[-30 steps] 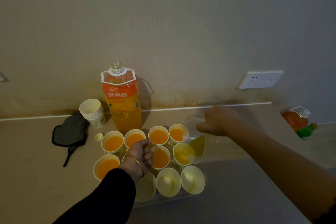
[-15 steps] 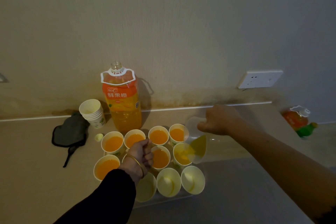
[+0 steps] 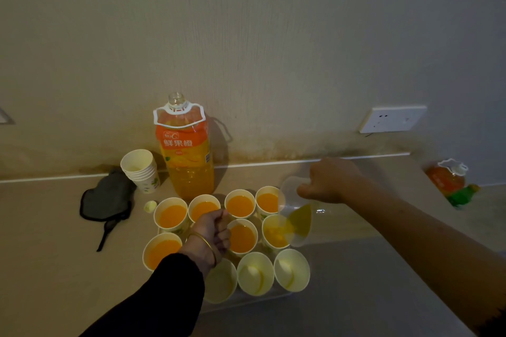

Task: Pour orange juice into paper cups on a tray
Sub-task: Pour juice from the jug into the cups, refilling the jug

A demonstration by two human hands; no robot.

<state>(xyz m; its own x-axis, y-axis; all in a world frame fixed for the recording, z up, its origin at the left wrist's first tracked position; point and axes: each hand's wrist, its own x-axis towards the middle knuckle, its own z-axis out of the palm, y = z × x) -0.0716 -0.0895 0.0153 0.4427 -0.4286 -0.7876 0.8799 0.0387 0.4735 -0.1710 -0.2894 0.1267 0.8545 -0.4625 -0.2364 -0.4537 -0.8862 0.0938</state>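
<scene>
The head view looks down on a pale beige bench (image 3: pixel 49 268) set against a wall. On it lies a clear plastic tray (image 3: pixel 246 301) carrying white paper cups in three rows. The four back-row cups (image 3: pixel 240 204) are full of orange juice, and so are two middle-row cups (image 3: pixel 242 238). The three front-row cups (image 3: pixel 255 272) are empty.

The bare-armed right hand (image 3: pixel 328 180) grips a clear plastic jug (image 3: pixel 299 221) near its top. The jug is tipped to the left, with juice pooled at its lowered lip above the rightmost middle-row cup (image 3: pixel 275 232), which is partly filled.

The left hand (image 3: pixel 212 230) comes out of a black sleeve (image 3: pixel 153 298) and wears a thin gold bangle (image 3: pixel 204 243). It is curled into a fist over the second place in the middle row. What lies under it is hidden, so I cannot tell whether the fingers pinch anything.

Just behind the tray a large open orange juice bottle (image 3: pixel 186 156) stands upright. A stack of white paper cups (image 3: pixel 141 169) stands to its left. A small pale bottle cap (image 3: pixel 150 206) lies beside the leftmost back cup, and a dark grey cloth (image 3: pixel 106 197) lies farther left. A white wall socket (image 3: pixel 393 118) is on the wall to the right. At the far right is a second orange bottle (image 3: pixel 447 176).
</scene>
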